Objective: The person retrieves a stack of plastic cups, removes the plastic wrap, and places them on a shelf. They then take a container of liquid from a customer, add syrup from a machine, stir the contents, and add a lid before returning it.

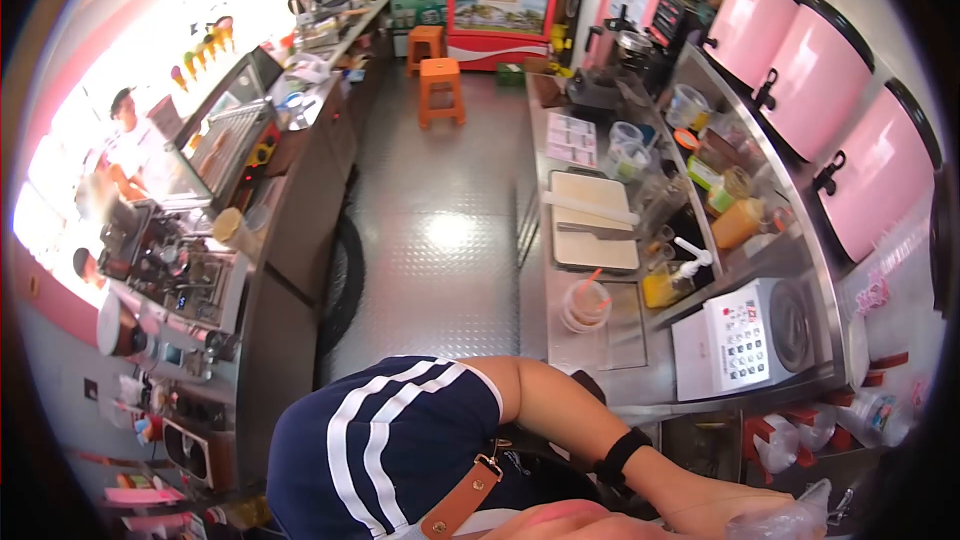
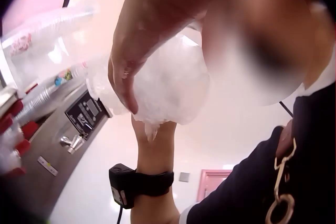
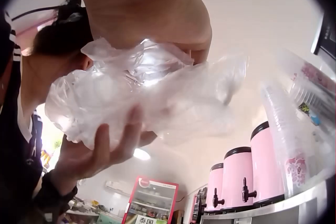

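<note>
The left hand (image 2: 134,61) fills the left wrist view. Its thumb is curled down over a clear, crumpled plastic bag (image 2: 168,85), and from the right wrist view its fingers (image 3: 102,142) cup the bag from underneath, so this hand holds it. The right hand (image 3: 157,19) lies against the top of the bag, where the plastic bunches up. Its fingers are hidden, so I cannot tell whether they grip or only rest there. A black strap (image 2: 140,182) circles the right wrist below the bag.

In the head view the bag (image 1: 795,520) sits low at the bottom right, near the end of the steel tabletop (image 1: 625,380). That tabletop carries a white machine (image 1: 745,340), with 3 pink drums (image 1: 815,75) along the wall above. Stacked clear cups (image 3: 286,134) stand just beside the bag.

By my reading, the step in hand is gathering and steadying the bag between 2 hands, off any surface. The plastic is limp and its contents look loose. Any move from here calls for support kept underneath and a firm hold on the bunched top, well clear of the cups.
</note>
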`<state>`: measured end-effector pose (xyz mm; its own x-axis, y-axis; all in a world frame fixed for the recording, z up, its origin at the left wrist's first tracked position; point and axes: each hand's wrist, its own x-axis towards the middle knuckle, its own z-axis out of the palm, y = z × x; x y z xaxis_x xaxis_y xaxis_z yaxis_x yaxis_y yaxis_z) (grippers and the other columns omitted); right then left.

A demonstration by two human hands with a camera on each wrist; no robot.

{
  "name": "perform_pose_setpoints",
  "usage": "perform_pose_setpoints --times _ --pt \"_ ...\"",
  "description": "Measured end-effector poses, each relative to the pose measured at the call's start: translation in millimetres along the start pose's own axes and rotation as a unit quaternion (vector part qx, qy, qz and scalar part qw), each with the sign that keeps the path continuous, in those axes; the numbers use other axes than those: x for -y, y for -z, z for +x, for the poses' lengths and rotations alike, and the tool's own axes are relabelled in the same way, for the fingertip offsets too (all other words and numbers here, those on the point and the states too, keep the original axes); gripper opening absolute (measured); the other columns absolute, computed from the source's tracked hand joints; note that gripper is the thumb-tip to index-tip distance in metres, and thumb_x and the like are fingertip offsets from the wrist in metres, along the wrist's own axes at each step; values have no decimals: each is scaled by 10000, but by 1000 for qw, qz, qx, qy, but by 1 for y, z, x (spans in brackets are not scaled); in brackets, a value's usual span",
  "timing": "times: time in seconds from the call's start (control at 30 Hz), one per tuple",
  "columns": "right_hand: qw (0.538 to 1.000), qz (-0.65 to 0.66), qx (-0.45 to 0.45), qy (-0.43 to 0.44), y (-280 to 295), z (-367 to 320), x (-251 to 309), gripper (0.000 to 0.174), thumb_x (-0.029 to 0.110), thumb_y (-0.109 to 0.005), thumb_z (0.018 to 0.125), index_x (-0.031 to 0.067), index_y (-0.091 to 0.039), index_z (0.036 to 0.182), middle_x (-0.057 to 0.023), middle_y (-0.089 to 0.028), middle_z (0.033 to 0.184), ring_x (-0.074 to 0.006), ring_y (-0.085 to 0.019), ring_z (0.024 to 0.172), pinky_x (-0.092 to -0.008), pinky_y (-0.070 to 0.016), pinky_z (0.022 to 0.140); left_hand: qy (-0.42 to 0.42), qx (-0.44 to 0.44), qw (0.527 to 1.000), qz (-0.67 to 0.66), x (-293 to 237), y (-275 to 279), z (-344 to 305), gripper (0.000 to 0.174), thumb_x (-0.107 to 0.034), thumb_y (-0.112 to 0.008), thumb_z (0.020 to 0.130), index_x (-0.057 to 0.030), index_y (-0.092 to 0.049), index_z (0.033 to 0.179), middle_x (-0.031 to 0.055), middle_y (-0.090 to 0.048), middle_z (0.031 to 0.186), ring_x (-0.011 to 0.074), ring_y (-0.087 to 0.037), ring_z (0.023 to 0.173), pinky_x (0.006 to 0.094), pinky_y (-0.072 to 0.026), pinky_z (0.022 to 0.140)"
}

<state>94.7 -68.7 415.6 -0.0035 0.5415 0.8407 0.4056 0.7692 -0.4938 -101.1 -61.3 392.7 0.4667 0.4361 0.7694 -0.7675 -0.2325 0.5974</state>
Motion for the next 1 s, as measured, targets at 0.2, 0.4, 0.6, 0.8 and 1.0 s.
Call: perform_pose_setpoints --times 0.2,0.4,0.6,0.8,1.0 --pt "959 -44 -3 279 -97 -7 -1 324 196 -660 570 -42 -606 784 -174 -567 747 -299 -560 679 -370 -445 689 116 -106 988 -5 -39 -20 -65 746 -331 -696 826 -41 -294 1384 77 -438 1331 127 -374 1196 341 -318 1024" --pt "835 120 526 104 -160 -42 75 566 244 -727 552 -60 -600 1012 -209 -558 1082 -335 -543 964 -395 -413 877 202 -215 954 59 -87 4 -183 360 -112 -575 796 2 -528 1134 43 -595 1048 118 -550 968 268 -451 858" --pt "704 402 550 -200 -289 -170 118 1015 257 -844 602 -26 -277 1395 -199 -384 1398 -271 -391 1281 -380 -287 1064 294 -454 841 34 -192 14 -370 384 -96 -544 827 13 -538 1195 77 -613 1095 133 -604 935 269 -483 830" --pt "808 268 525 -3 -468 -291 202 564 129 -750 649 43 -542 1166 -163 -568 1163 -331 -525 1113 -380 -422 933 207 -607 763 -78 -228 34 -536 375 -244 -507 923 -17 -501 1222 61 -594 1118 167 -586 986 319 -474 863" --pt "776 187 566 -205 -541 -235 151 112 77 -587 751 48 -516 669 -32 -512 627 -117 -486 535 -291 -397 493 224 -554 788 -150 -326 86 -600 536 -303 -494 929 -84 -331 1390 114 -437 1349 214 -493 1156 430 -413 948"
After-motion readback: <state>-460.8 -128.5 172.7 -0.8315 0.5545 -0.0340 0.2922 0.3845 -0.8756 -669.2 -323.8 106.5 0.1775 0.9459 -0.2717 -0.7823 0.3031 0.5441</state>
